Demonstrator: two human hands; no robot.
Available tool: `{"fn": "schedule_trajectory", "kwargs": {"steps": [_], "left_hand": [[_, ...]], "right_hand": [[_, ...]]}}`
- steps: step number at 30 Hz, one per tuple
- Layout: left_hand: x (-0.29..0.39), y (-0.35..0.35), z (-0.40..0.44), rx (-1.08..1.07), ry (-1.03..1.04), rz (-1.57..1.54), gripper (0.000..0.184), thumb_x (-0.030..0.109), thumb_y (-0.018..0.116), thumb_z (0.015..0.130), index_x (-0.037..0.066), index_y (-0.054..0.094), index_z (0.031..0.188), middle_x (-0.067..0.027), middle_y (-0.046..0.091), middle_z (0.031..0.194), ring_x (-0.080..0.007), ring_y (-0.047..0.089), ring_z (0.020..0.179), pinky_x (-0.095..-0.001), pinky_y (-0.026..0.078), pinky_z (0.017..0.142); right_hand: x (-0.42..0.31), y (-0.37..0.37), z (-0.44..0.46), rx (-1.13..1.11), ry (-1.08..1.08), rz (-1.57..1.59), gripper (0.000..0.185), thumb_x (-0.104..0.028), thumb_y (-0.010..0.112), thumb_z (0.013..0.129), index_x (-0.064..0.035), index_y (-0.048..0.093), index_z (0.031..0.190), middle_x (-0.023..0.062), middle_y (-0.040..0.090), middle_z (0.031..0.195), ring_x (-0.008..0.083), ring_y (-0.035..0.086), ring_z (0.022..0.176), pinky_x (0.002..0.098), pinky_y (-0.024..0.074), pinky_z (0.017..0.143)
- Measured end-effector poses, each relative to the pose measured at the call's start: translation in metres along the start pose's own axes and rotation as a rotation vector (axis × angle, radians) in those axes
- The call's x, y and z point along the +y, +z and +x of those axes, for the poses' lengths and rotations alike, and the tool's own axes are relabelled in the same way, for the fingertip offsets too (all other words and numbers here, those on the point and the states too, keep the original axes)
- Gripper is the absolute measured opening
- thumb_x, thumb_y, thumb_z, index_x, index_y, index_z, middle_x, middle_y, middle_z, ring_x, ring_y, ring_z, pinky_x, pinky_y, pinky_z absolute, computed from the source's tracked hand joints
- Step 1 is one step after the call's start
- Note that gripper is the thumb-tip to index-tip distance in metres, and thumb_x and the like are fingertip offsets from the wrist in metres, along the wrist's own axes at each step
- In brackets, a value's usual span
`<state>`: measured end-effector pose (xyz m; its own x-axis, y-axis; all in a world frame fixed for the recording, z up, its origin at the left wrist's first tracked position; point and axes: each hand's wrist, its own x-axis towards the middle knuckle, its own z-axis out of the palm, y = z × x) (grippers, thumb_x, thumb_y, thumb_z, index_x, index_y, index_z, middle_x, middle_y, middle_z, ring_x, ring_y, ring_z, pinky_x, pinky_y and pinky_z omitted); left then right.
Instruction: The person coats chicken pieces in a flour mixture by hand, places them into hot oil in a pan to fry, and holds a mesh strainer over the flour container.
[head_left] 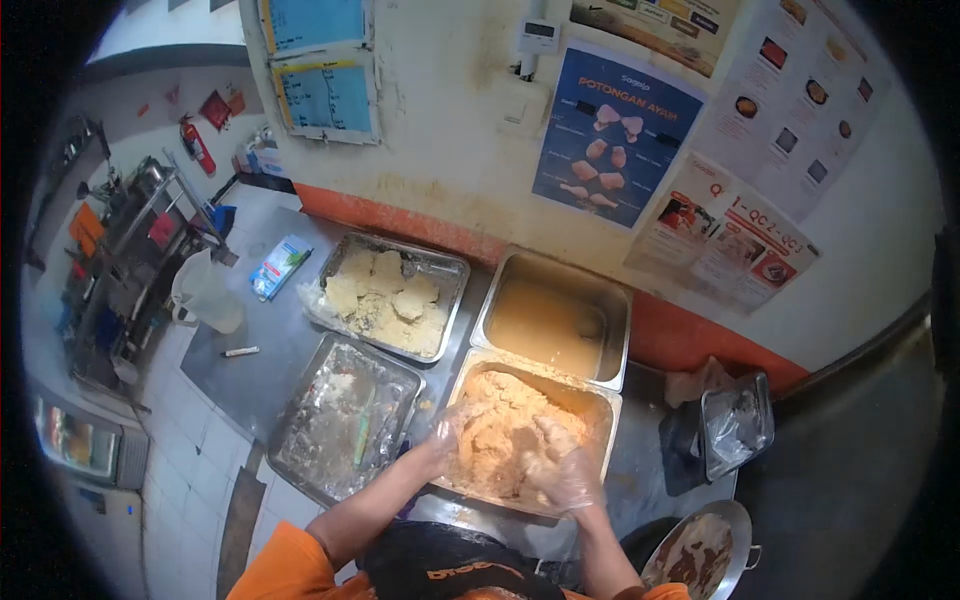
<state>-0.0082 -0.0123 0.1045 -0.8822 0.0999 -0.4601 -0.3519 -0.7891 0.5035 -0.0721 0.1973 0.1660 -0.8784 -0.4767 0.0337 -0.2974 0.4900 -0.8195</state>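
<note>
A deep steel pan [612, 425] in front of me holds orange-tinted breading flour [505, 395], heaped and clumpy. My left hand [447, 437], in a clear plastic glove, reaches over the pan's left side with its fingers stretched into the flour. On the right side my right hand [568, 475], also gloved, has flour-caked fingers and a thumb spread apart, touching the flour. No separate piece can be made out in either hand. Behind this pan stands a second deep steel pan [625, 345] with cloudy tan liquid [545, 325].
At the back left, a tray [440, 345] holds pale floured pieces [385, 290]. Nearer lies a flour-dusted tray [290, 460] with a green-handled utensil [363, 435]. A pitcher [208, 295], marker [240, 352], small container [738, 425] and round pan [740, 540] are around.
</note>
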Motion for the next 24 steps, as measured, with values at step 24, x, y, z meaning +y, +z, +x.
{"fn": "schedule_trajectory", "kwargs": {"steps": [24], "left_hand": [[-0.018,0.011,0.027,-0.679,0.787,1.090,0.054,0.028,0.043,0.103,0.007,0.034,0.152,-0.0202,0.040,0.153,-0.0354,0.053,0.129,-0.0497,0.052,0.102]], "right_hand": [[0.003,0.124,0.007,0.668,0.401,0.005,0.057,-0.019,0.062,0.091,-0.0062,0.044,0.144,0.0187,0.054,0.137,0.0313,0.056,0.121,0.0448,0.0508,0.098]]}}
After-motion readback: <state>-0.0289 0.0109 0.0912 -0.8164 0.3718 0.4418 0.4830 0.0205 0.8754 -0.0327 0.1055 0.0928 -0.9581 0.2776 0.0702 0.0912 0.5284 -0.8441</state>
